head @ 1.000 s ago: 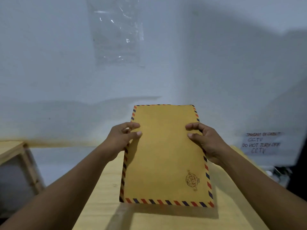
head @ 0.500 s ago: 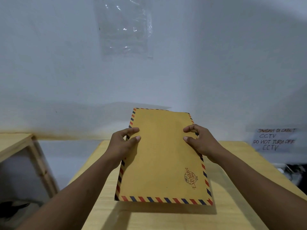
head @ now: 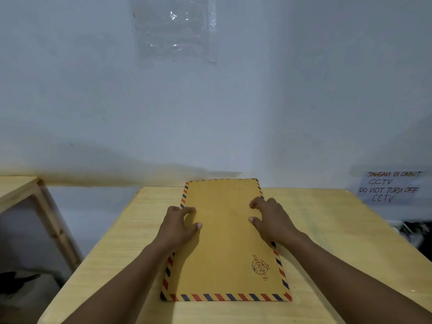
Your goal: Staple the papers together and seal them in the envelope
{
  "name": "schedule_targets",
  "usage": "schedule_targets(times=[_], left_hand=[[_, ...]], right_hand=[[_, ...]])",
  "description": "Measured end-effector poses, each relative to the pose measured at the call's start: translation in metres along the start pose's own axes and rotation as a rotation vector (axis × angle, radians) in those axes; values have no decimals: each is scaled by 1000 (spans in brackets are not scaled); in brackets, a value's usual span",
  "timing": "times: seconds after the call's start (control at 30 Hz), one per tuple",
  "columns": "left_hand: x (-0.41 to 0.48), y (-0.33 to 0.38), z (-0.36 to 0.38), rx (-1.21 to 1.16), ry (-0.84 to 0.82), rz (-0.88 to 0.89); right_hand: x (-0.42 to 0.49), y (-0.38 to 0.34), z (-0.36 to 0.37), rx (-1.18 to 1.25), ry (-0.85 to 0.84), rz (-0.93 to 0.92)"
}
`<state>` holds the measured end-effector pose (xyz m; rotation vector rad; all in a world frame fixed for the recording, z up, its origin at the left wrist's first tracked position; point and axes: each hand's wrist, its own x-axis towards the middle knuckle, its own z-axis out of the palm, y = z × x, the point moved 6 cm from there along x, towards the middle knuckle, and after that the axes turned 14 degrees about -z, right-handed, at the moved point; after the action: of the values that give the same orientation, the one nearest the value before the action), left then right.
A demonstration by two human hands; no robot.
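Envelope (head: 224, 239) flat on counter (head: 339, 230).
Left hand (head: 178, 226), right hand (head: 271, 219) rest spread on it, gripping nothing. Probably light, thin, bendy; best lifted by long edges.

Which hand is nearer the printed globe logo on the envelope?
Right. The right hand rests on the envelope's right edge, just above the logo; the left hand is across on the left edge.
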<state>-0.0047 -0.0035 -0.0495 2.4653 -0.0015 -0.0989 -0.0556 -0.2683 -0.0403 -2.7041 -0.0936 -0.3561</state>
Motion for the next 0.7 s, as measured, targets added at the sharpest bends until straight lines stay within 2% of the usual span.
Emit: schedule_targets(times=[0.07,0.2,0.33,0.53,0.7], left_hand=[[0,-7,13,124,-10,-21],[-7,2,23,399,122,69],[-9,4,30,425,135,80],[-11,14,42,428,167,78],[-15,27,51,432,179,106]], right_hand=[[-2,4,4,-150,0,3],[-16,27,-5,-273,119,122],[-24,51,-2,-154,72,200],[-31,73,-24,-131,241,217],[-37,97,-23,-154,173,292]])
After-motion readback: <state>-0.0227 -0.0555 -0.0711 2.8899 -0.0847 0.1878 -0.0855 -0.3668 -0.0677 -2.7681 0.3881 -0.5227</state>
